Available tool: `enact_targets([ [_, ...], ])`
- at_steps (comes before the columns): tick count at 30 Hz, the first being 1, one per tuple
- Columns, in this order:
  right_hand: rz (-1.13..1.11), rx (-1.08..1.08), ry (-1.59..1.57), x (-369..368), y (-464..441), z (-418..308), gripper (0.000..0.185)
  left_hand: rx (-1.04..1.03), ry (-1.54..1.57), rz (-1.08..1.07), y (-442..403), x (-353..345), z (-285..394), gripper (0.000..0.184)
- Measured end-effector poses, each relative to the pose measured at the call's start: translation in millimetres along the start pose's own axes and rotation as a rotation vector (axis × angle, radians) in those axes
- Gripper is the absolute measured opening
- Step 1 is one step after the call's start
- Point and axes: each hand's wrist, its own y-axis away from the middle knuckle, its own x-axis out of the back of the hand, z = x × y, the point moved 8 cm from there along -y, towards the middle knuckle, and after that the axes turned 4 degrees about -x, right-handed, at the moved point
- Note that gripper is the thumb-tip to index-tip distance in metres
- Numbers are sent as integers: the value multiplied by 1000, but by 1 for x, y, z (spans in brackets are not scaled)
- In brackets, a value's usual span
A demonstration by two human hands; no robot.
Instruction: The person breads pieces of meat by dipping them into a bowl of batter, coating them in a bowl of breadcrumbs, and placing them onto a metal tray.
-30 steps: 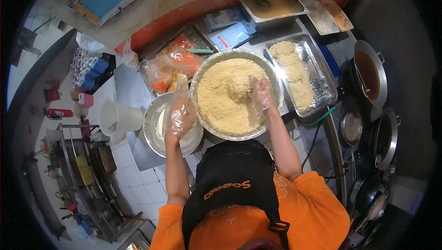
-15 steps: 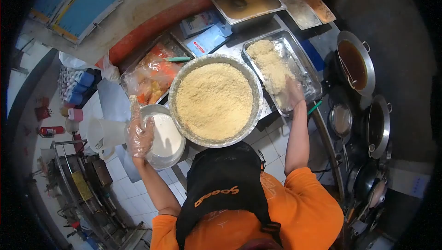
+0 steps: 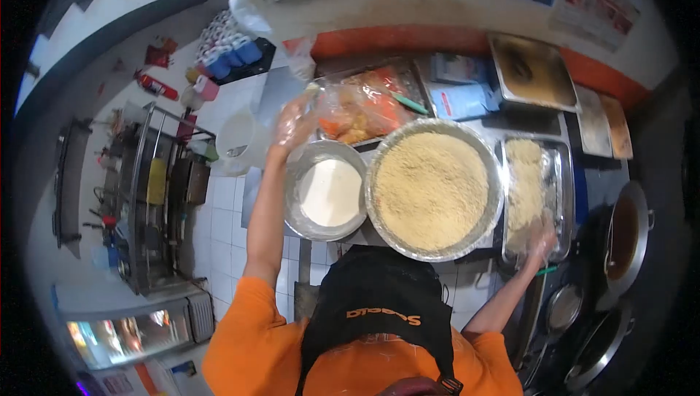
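My left hand (image 3: 293, 125), in a clear plastic glove, is raised beside the near-left corner of a tray of orange-red food in plastic (image 3: 364, 104). Its fingers are stretched out, with pale crumbs at the tips. Just below it stands a metal bowl of white batter (image 3: 329, 192). My right hand (image 3: 541, 237) rests at the near end of a metal tray (image 3: 561, 170), fingers extended against crumb-coated pieces (image 3: 523, 184); no grip shows. Between my hands sits a large round pan of yellowish crumbs (image 3: 430, 188).
A translucent jug (image 3: 240, 141) stands left of the batter bowl. Behind are a blue packet (image 3: 463, 101) and a deep steel pan (image 3: 532, 71). Woks with dark liquid (image 3: 627, 239) line the right side. A metal rack (image 3: 157, 184) stands at left.
The view has swung left, so the table appears farther right. My left hand has moved from beside the batter bowl up towards the tray of orange-red food. My right hand stays at the crumb-coated pieces.
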Motion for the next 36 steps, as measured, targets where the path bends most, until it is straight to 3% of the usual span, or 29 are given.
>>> enact_targets([
  [2, 44, -148, -203, 41, 18, -27, 35, -17, 56, 22, -29, -17, -7, 41],
  [4, 78, -105, -183, 46, 22, -29, 35, -215, 115, -51, -57, -46, 3, 29],
  [6, 118, -70, -161, 54, 24, -34, 36, -194, -41, -407, -77, -95, -6, 30],
  [7, 93, -92, -197, 58, 28, -38, 34, -193, -42, -399, -85, -113, -23, 30],
  [9, 80, -121, -236, 70, 36, -54, 33, -105, -521, -702, -89, -174, -81, 30],
  [11, 63, -346, -629, 76, 53, -51, 31, -116, -476, -686, -91, -190, -92, 27],
  [13, 108, -278, -553, 83, 68, -39, 32, -142, -430, -684, -89, -187, -81, 26],
  [15, 141, -213, -458, 87, 86, -27, 32, -61, -471, -982, -62, -188, -78, 22],
  [16, 113, -253, -522, 81, 94, -18, 33, -80, -466, -993, -56, -200, -89, 22],
  [18, 94, -293, -582, 85, 105, -15, 34, -575, -800, -1108, -33, -235, -100, 22],
  [19, 90, -361, -642, 85, 111, -19, 35, -486, -826, -984, -40, -232, -106, 30],
  [23, 87, -492, -777, 75, 118, -14, 33, -318, -628, -894, -41, -211, -106, 26],
  [26, 174, -362, -650, 86, 110, -21, 32, -110, -460, -986, -47, -176, -87, 18],
  [36, 129, -365, -888, 106, 95, -106, 31, -307, -444, -723, -141, -70, -53, 12],
])
